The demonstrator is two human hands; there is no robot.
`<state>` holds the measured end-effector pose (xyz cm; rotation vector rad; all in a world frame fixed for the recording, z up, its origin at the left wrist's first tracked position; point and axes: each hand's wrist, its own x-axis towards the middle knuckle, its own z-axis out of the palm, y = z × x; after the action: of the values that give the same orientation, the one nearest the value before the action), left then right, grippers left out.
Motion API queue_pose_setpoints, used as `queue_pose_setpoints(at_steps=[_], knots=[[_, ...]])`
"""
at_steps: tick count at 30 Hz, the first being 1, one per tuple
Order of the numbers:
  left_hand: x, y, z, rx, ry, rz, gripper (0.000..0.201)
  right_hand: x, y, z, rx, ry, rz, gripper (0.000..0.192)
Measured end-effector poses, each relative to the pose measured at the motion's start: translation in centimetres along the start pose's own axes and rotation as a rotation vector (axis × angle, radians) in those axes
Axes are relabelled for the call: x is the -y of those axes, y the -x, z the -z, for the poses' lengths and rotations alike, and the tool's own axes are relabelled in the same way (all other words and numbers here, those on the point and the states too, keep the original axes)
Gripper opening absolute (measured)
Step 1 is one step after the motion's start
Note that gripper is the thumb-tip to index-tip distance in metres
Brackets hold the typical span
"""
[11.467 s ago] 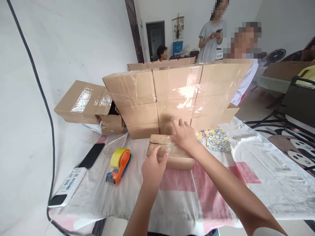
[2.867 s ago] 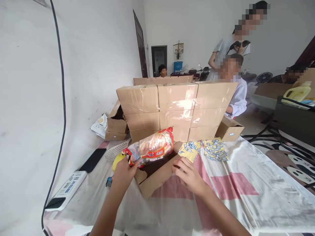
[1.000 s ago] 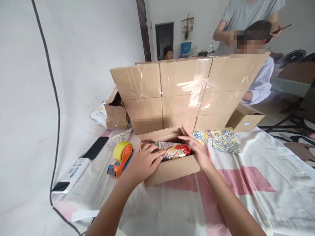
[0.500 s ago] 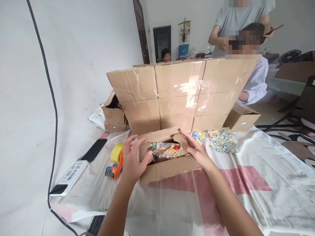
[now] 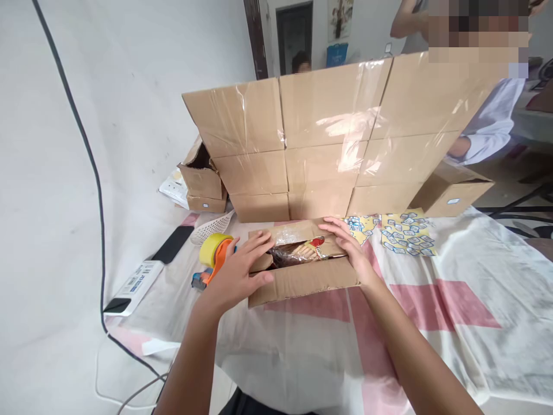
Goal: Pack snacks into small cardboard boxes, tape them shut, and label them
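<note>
Both hands spread flat, gripping nothing — left hand (image 5: 235, 271) pressing the box (image 5: 302, 280) by its left end flap, right hand (image 5: 348, 245) on the right flap. Box mid-table, long axis left-right, snack pack (image 5: 298, 252) inside — equally near both.

bright daylight | glare on taped boxes (image 5: 345, 124) | edges warped

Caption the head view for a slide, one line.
Both hands, left hand and right hand, fold flaps over a snack bag in a cardboard box.
</note>
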<state>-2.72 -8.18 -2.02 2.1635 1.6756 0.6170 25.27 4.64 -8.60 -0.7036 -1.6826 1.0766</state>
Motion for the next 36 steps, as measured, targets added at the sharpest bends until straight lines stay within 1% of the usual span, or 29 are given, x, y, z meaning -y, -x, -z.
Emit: queue_pose_setpoints(at_steps=[2,3,4,5,6,7,9,11,12,13,14,16,18,19,21,23,24,26,28,30,32,33,34,35,36], knots=[[-0.4,0.3,0.6,0.105,0.016,-0.04,0.095,-0.3,-0.3,-0.2,-0.036,-0.021,0.034,0.038],[-0.7,0.4,0.9,0.148,0.005,-0.049,0.106,-0.4,-0.5,-0.3,-0.056,-0.031,0.04,0.04],[-0.9,0.5,1.1,0.179,-0.016,-0.051,0.112,-0.4,-0.6,-0.3,-0.073,-0.04,0.039,0.042],[-1.2,0.5,1.2,0.198,-0.038,-0.048,0.114,-0.4,-0.8,-0.5,-0.084,-0.045,0.033,0.044],[-1.5,0.6,1.4,0.202,-0.052,-0.044,0.111,-0.4,-0.8,-0.6,-0.089,-0.052,0.024,0.044],[-1.7,0.5,1.5,0.192,-0.047,-0.04,0.103,-0.2,-0.8,-0.7,-0.092,-0.065,0.011,0.044],[-1.9,0.3,1.6,0.12,0.016,-0.014,0.08,0.0,-0.6,-1.0,-0.093,-0.097,0.002,0.048],[-1.8,-0.3,1.6,0.01,0.086,0.044,0.055,0.1,-0.1,-1.2,-0.086,-0.111,0.018,0.054],[-1.6,-0.7,1.5,-0.048,0.096,0.079,0.048,0.1,0.2,-1.2,-0.084,-0.115,0.021,0.056],[-1.4,-1.2,1.3,-0.105,0.083,0.104,0.045,0.1,0.4,-1.2,-0.086,-0.125,0.02,0.056],[-1.2,-1.6,1.1,-0.152,0.048,0.11,0.044,0.1,0.6,-1.2,-0.088,-0.137,0.01,0.057],[-0.7,-2.5,0.6,-0.202,-0.042,0.065,0.039,0.0,0.8,-1.1,-0.097,-0.149,-0.039,0.056],[-0.5,-3.0,-0.1,-0.215,-0.1,-0.014,0.033,0.1,0.8,-0.9,-0.09,-0.142,-0.095,0.063],[-0.7,-3.0,-0.5,-0.221,-0.121,-0.044,0.034,0.2,0.8,-0.8,-0.084,-0.141,-0.128,0.068],[-1.3,-2.8,-1.5,-0.284,-0.162,-0.065,0.034,0.3,0.7,-0.8,-0.078,-0.171,-0.182,0.074],[-2.3,-2.3,-2.9,-0.367,-0.209,-0.075,0.027,0.3,0.6,-0.7,-0.087,-0.195,-0.204,0.072],[-2.7,-2.1,-3.8,-0.412,-0.235,-0.085,0.029,0.3,0.6,-0.8,-0.099,-0.195,-0.203,0.072],[-3.6,-1.8,-5.6,-0.488,-0.287,-0.11,0.041,0.2,0.6,-0.8,-0.116,-0.189,-0.195,0.072],[-4.1,-1.8,-6.9,-0.535,-0.33,-0.116,0.038,0.1,0.6,-0.9,-0.118,-0.186,-0.194,0.072],[-4.2,-1.9,-7.5,-0.552,-0.346,-0.101,0.033,0.1,0.7,-1.0,-0.117,-0.193,-0.194,0.07],[-3.8,-1.6,-7.3,-0.542,-0.34,-0.149,0.035,0.0,0.8,-1.0,-0.13,-0.189,-0.184,0.067],[-3.2,-1.3,-7.0,-0.557,-0.325,-0.185,0.035,0.0,0.9,-1.0,-0.146,-0.179,-0.171,0.065],[-2.2,-0.8,-6.7,-0.602,-0.302,-0.214,0.035,0.0,1.0,-1.1,-0.168,-0.17,-0.152,0.063],[-0.9,-0.2,-6.3,-0.684,-0.276,-0.21,0.033,0.1,1.1,-1.2,-0.195,-0.162,-0.125,0.061],[0.6,0.4,-5.9,-0.789,-0.242,-0.151,0.033,0.1,1.2,-1.3,-0.223,-0.156,-0.093,0.059]])
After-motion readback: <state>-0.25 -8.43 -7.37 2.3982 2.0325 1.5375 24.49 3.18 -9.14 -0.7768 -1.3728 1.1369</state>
